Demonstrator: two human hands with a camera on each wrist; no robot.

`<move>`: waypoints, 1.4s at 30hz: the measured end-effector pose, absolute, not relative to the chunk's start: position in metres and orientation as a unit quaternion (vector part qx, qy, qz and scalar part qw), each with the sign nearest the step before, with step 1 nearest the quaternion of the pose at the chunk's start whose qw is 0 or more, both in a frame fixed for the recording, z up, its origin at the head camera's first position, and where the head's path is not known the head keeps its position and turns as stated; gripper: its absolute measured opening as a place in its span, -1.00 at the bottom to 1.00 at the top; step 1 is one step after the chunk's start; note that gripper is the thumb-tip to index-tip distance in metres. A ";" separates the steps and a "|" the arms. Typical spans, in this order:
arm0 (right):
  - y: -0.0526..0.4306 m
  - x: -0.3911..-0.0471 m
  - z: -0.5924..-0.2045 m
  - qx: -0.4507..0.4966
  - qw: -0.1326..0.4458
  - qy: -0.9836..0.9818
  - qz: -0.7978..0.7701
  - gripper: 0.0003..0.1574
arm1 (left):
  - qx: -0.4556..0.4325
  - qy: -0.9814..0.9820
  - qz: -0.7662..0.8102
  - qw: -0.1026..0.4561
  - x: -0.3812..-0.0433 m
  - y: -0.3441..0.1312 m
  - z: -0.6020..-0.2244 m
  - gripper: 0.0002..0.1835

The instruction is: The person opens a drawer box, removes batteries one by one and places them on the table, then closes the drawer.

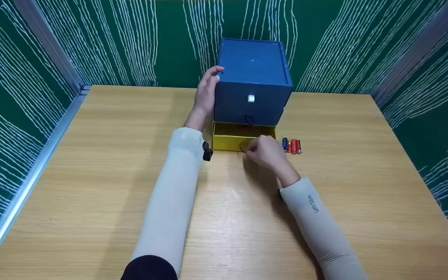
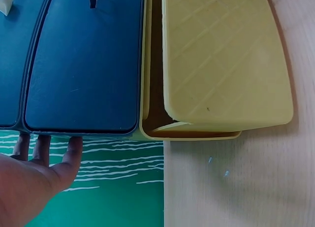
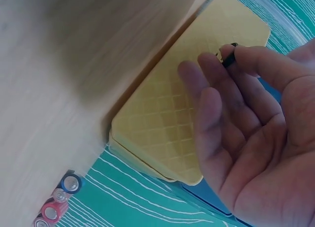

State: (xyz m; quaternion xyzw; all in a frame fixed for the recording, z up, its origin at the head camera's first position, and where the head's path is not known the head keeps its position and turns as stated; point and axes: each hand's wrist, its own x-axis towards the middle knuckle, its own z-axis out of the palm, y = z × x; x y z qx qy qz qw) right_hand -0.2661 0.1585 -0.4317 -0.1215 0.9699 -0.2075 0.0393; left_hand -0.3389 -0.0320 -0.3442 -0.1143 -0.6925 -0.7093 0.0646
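Observation:
A stacked drawer unit [image 1: 253, 58] has a blue top and dark blue upper drawers, with a yellow drawer [image 1: 224, 142] at the bottom pulled partly out. My left hand [image 1: 205, 93] rests against the unit's left side; in the left wrist view its fingertips touch the blue wall. At the yellow drawer's front is my right hand [image 1: 266, 151], its thumb and index finger pinching a black loop pull [image 3: 229, 59]. The other right fingers curl loosely before the drawer's patterned front.
Several small batteries [image 1: 294, 146], red and blue, lie on the wooden table [image 1: 130, 155] to the right of the yellow drawer. A white knob [image 1: 251, 98] sticks out of the top drawer. Green walls [image 1: 173, 39] with white streaks stand behind and on both sides.

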 end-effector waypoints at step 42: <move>0.154 -0.231 -0.410 -0.195 0.093 0.967 -0.134 -0.90 | -0.091 -0.671 -0.734 0.047 -0.339 -0.032 -0.346 -0.69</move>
